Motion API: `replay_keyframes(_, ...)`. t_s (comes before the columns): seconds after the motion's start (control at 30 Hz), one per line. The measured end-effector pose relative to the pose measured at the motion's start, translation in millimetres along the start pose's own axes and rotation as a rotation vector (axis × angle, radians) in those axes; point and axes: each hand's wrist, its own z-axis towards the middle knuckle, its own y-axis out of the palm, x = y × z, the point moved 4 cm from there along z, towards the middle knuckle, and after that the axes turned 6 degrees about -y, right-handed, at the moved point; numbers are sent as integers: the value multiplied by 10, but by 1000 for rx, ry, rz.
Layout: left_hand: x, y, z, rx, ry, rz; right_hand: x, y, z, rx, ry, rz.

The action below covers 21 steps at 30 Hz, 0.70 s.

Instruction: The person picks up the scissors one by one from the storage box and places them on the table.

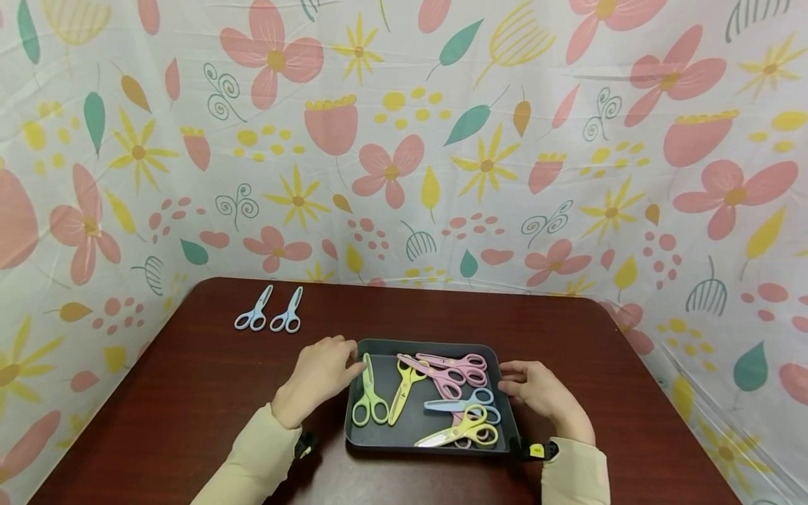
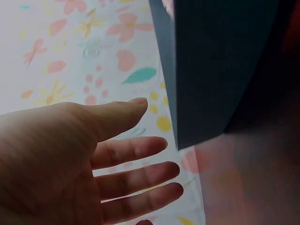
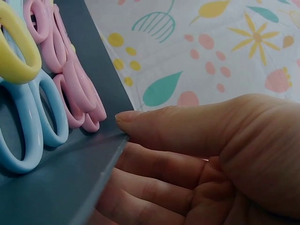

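A dark grey tray (image 1: pixel 404 443) holds several pairs of scissors. Green scissors (image 1: pixel 369 396) lie along its left side, yellow scissors (image 1: pixel 404 393) beside them. Pink scissors (image 1: pixel 445 379) overlap at the back right; blue scissors (image 1: pixel 463 405) and another yellow pair (image 1: pixel 463 431) cross at the front right, partly covering more pink ones. My left hand (image 1: pixel 318 375) is by the tray's left edge, its fingers extended and slightly apart from the wall in the left wrist view. At the right edge, my right hand (image 1: pixel 543 393) touches the rim with the thumb (image 3: pixel 159 126); its fingers lie loosely along the outside.
Two pairs of light blue scissors (image 1: pixel 287 312) lie side by side at the back left of the brown table (image 1: pixel 158 393). A flower-patterned cloth (image 1: pixel 391 168) hangs behind the table and along its sides.
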Motion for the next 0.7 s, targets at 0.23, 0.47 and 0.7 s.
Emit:
replay_keyframes(0.23, 112, 97, -117, 10, 75, 42, 23, 2, 6, 9, 4, -6)
replay_keyframes(0.47, 221, 145, -191, 24, 155, 47, 23, 4, 5, 12, -4, -6)
replay_keyframes(0.7, 317, 194, -262, -26, 166, 86, 18, -5, 4, 7, -12, -4)
